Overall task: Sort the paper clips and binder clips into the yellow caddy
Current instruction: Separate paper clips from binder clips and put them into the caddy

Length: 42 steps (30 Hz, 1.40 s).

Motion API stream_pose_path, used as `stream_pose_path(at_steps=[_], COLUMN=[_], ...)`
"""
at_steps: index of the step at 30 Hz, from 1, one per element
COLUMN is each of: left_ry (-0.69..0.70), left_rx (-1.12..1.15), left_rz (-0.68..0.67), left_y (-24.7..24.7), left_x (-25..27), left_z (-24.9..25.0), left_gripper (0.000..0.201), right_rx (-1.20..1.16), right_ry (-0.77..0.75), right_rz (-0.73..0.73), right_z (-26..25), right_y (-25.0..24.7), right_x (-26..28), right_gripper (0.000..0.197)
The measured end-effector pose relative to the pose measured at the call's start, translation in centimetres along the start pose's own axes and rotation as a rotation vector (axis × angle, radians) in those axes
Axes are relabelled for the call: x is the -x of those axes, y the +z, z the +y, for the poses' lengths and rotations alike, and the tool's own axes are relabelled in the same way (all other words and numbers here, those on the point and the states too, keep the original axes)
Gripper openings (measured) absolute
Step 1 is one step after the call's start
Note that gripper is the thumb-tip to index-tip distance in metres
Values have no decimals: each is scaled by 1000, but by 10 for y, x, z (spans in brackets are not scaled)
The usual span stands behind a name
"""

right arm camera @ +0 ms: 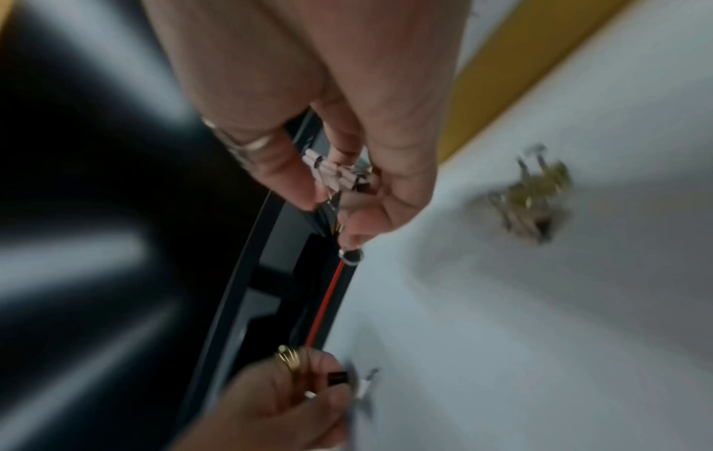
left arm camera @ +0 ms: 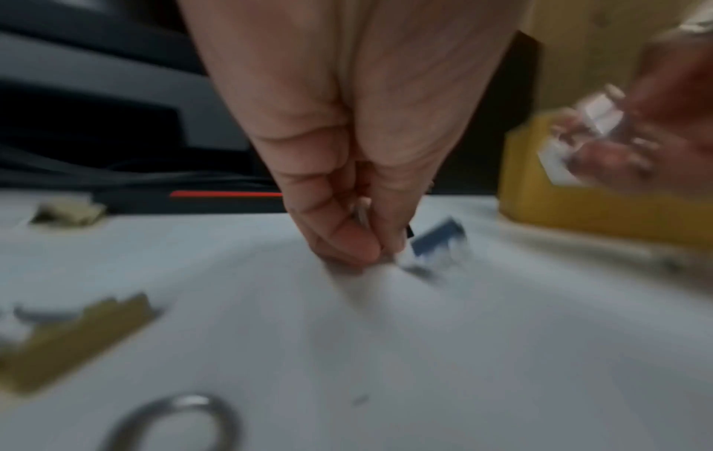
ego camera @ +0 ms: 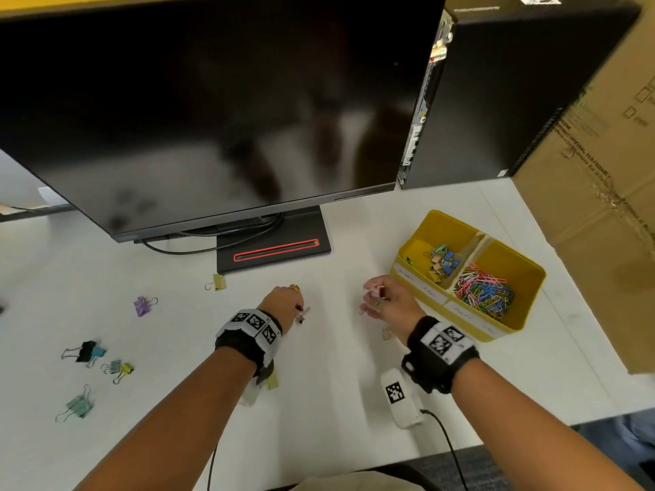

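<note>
Binder clips (ego camera: 441,261) already fill the caddy's (ego camera: 528,299) rear compartment and a bright heap of paper clips (ego camera: 483,290) fills the front one, each behind its own label, so I judge the sort is well along. The caddy sits on the worktop (ego camera: 336,366) to the right, just beside my right hand (ego camera: 388,301), which keeps the drop short. More binder clips lie scattered well to the left: a purple one (ego camera: 143,305), a black and teal pair (ego camera: 87,352), a grey and yellow pair (ego camera: 118,368), a green one (ego camera: 78,405) and a tan one (ego camera: 218,282) near the monitor stand (ego camera: 273,249).

My right hand is raised off the worktop with its fingers (right arm camera: 270,171) curled round a small bunch of pale clips (right arm camera: 335,174); I seem to be collecting several so they go in together. Another clip (right arm camera: 528,195) lies on the worktop near the caddy wall, blurred.

My left hand (ego camera: 281,303) is down at the worktop, thumb and fingers (left arm camera: 347,241) pressed together in a tight pinch on the wire handle of a small clip (left arm camera: 436,241). That clip looks blue in the wrist view, but motion blur hides whether it has left the surface.
</note>
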<state>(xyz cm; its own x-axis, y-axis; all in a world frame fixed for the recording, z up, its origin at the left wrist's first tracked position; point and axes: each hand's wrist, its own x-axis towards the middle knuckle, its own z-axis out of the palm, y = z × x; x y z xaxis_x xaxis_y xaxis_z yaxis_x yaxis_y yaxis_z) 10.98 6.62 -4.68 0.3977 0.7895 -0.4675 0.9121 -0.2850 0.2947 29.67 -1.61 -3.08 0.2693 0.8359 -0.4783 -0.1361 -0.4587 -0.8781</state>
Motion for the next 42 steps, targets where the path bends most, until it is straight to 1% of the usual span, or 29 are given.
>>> stream_pose_path(at_steps=[2, 4, 6, 8, 10, 11, 12, 13, 14, 15, 16, 17, 18, 19, 20, 21, 22, 23, 24, 25, 26, 27, 29, 31, 33, 35, 37, 40, 42], left_ry=[-36, -71, -75, -89, -47, -34, -56, -110, -180, -264, -362, -432, -474, -495, -492, -468, -440, -421, -410, -419, -435, -440, -407, -370, -346, -317, -295, -280, -271], left_rx=[259, 746, 1298, 1714, 1971, 2026, 2076, 2107, 2131, 2114, 2057, 1949, 1813, 1621, 1384, 1115, 870, 680, 547, 448, 358, 263, 127, 63, 36, 21, 13, 66, 77], left_rz=[73, 100, 71, 53, 0, -9, -4, 21, 45, 103, 158, 210, 256, 308, 347, 373, 368, 341, 314, 283, 245, 200, 145, 136, 146, 166, 185, 192, 203], left_y=[-4, -11, -15, -14, -9, -4, -1, 4, 5, 9, 10, 12, 13, 16, 17, 22, 26, 30, 34, 39, 42, 45, 49, 53, 57, 63, 67, 72, 75], left_x=[5, 18, 35, 54, 69, 73, 78, 80, 82, 82, 82, 80, 79, 78, 80, 81, 84, 87, 89, 90, 91, 92, 94, 95, 96, 97, 98, 98, 97], left_z=[-6, -13, -20, -28, -37, -43, -48, -52, -53, -55, -56, -57, -57, -58, -58, -60, -61, -61, -59, -58, -56, -53, -47, -43, -39, -36, -32, -28, -25], left_gripper=[20, 12, 16, 18, 14, 27, 36, 37, 34, 35, 43, 49, 47, 43, 41, 41, 42, 44, 51, 63, 76, 86, 94, 100, 98, 93, 89, 84, 75], right_rx=[-343, -553, -652, -697, -748, -772, -773, -724, -614, -433, -197, 71, 345, 598, 808, 962, 1058, 1114, 1162, 1214, 1264, 1298, 1317, 1314, 1299, 1295, 1303, 1372, 1365], right_ry=[226, 365, 392, 385, 389, 399, 406, 405, 393, 360, 300, 222, 140, 64, 27, 22, 37, 63, 81, 91, 89, 72, 51, 53, 59, 32, 31, 17, 17], right_rz=[-45, -84, -67, -47, -52, -48, -42, -29, -12, 16, 51, 81, 113, 127, 111, 86, 67, 60, 67, 71, 69, 64, 54, 42, 55, 69, 55, 41, 31], right_z=[-2, 0, 6, 13, 17, 19, 20, 20, 19, 18, 19, 19, 21, 23, 26, 28, 31, 35, 37, 38, 40, 41, 41, 41, 42, 42, 45, 50, 51], right_y=[-6, -14, -22, -29, -34, -37, -39, -41, -41, -42, -43, -43, -43, -43, -40, -35, -30, -26, -21, -16, -12, -9, -5, -3, -3, -5, -6, -6, -6], right_x=[6, 11, 12, 13, 13, 13, 14, 14, 15, 16, 16, 16, 16, 15, 15, 16, 15, 15, 15, 15, 14, 13, 11, 11, 12, 13, 13, 14, 15], right_gripper=[29, 34, 44, 54, 66, 69, 70, 68, 61, 53, 46, 40, 35, 28, 27, 37, 49, 61, 69, 72, 69, 61, 45, 43, 44, 42, 40, 36, 34])
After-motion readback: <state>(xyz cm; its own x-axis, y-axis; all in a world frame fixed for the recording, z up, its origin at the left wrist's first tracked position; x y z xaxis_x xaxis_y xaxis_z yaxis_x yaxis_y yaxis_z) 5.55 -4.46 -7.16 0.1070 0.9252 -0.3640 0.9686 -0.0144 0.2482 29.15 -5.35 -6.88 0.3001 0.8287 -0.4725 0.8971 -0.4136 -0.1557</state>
